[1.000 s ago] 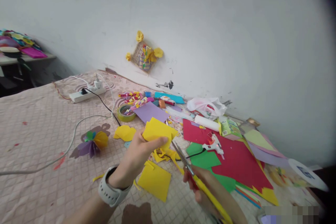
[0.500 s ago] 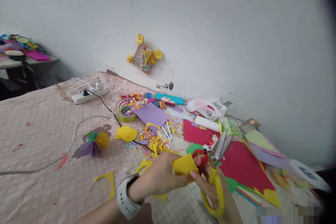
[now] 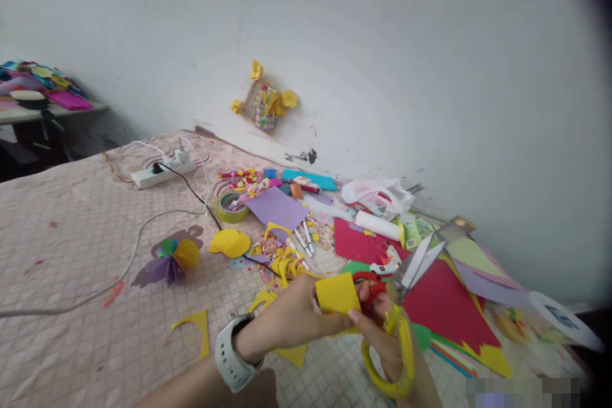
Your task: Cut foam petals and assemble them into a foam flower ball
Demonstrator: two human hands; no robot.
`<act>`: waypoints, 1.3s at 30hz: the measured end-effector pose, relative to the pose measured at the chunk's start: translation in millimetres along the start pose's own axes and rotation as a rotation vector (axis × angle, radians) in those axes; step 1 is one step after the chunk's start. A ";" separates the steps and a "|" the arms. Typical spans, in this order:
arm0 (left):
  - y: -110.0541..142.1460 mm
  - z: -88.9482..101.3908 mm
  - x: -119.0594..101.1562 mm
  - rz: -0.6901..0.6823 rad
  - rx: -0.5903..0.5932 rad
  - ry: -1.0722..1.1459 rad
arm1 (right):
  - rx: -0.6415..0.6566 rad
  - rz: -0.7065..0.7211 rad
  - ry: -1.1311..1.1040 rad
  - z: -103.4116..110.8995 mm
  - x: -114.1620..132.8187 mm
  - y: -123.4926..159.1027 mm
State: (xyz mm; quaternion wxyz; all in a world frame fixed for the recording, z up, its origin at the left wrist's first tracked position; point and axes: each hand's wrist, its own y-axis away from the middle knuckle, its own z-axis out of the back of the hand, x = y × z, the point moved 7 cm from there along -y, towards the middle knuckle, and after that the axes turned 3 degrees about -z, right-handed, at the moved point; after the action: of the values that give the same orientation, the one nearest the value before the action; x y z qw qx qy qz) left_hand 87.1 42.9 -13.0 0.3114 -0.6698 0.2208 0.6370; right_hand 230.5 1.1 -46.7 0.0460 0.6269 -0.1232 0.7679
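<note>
My left hand [image 3: 291, 319], with a white watch on the wrist, pinches a folded yellow paper piece [image 3: 337, 294] low in the middle of the view. My right hand [image 3: 385, 338] touches the same paper with its fingertips and holds scissors [image 3: 399, 309] with yellow and red handles. The scissor blades point up and to the right, slightly apart, away from the paper. Yellow paper scraps [image 3: 282, 264] lie on the pink quilted surface just beyond my hands.
Red [image 3: 440, 299], green and purple [image 3: 277, 207] paper sheets, a glue gun [image 3: 385, 266], a tape roll [image 3: 230, 207], markers and a plastic bag [image 3: 377, 194] crowd the right side by the wall. A paper flower [image 3: 169, 261], a power strip [image 3: 160, 173] and cables lie left.
My left hand brought the yellow paper down from mid-air toward my right hand. The scissors swung from pointing up-left to pointing up-right, and both hands now meet on the paper.
</note>
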 end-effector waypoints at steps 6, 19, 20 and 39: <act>-0.4 14.6 -0.5 -0.001 -0.127 0.194 | 0.053 -0.030 0.078 2.4 -1.2 -8.4; 32.3 92.5 -26.0 -0.241 -0.800 0.379 | 0.399 0.011 0.095 -89.6 11.6 25.2; 32.8 91.9 -27.0 -0.250 -0.800 0.385 | 0.399 0.012 0.100 -88.7 14.5 24.9; 31.5 78.9 -29.5 -0.229 -0.726 0.336 | 0.425 0.000 0.161 -69.3 24.6 22.6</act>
State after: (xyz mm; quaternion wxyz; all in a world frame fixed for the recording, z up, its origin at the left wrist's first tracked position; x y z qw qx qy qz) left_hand 6.1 72.7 12.3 0.0835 -0.8508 -0.0461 0.5167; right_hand 154.4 -5.7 -38.4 -0.0772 0.5591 0.0452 0.8242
